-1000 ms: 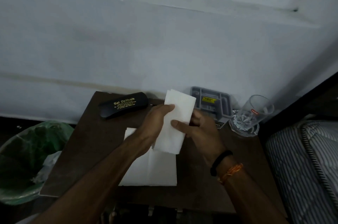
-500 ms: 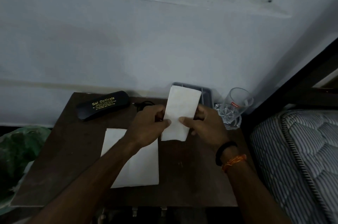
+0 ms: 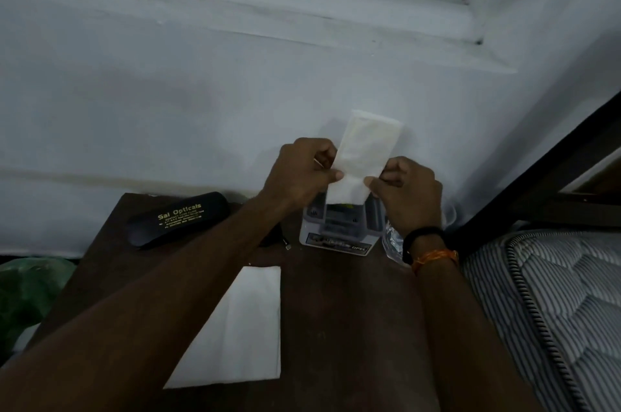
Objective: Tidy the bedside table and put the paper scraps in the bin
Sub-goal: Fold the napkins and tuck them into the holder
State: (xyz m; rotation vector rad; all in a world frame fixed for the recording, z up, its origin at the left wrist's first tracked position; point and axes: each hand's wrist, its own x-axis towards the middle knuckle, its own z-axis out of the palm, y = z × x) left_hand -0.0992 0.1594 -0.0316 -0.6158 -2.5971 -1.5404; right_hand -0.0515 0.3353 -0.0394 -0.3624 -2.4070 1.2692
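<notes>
I hold a folded white paper napkin (image 3: 361,156) upright above the back of the dark brown bedside table (image 3: 342,311). My left hand (image 3: 302,173) pinches its left edge and my right hand (image 3: 408,193) pinches its right edge. A second white napkin (image 3: 242,331) lies flat on the table under my left forearm. The bin with a green liner (image 3: 27,294) shows at the left edge, below table height.
A black "Sai Opticals" glasses case (image 3: 178,220) lies at the table's back left. A grey plastic tray (image 3: 339,226) sits under the held napkin, and a clear glass (image 3: 391,240) stands behind my right wrist. A striped mattress (image 3: 544,311) borders the right.
Both hands have lifted the folded napkin higher above the tray. The view has swung right, so most of the bin has left the frame.
</notes>
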